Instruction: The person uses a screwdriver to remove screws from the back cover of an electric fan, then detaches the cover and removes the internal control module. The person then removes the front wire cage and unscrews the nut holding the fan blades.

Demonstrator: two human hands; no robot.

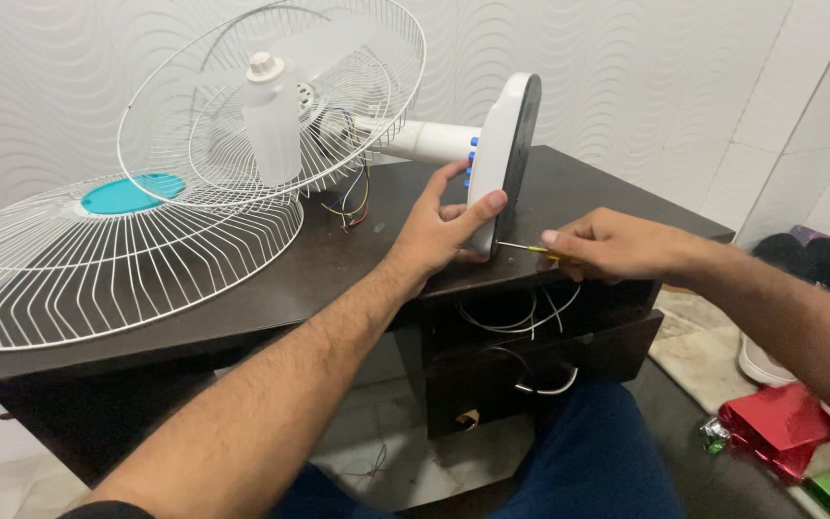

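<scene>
The white fan base [503, 159] stands on its edge near the front rim of the dark desk [338, 250], at about 1 o'clock from the person. The left hand [444, 231] clasps it, thumb pressed on the dark underside. The right hand [617, 245], at 3 o'clock, pinches a small screwdriver [530, 249] with its tip on that underside. If the tip slips, it could jab the thumb just beside it. If the hold loosens, the base might tip toward the loose wire grille [127, 259] at 9 o'clock.

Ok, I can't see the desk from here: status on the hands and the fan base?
Left hand grips the white fan base, stood on edge. Right hand holds a small screwdriver, tip at the base's underside. Loose wires hang below the desk edge.
</scene>
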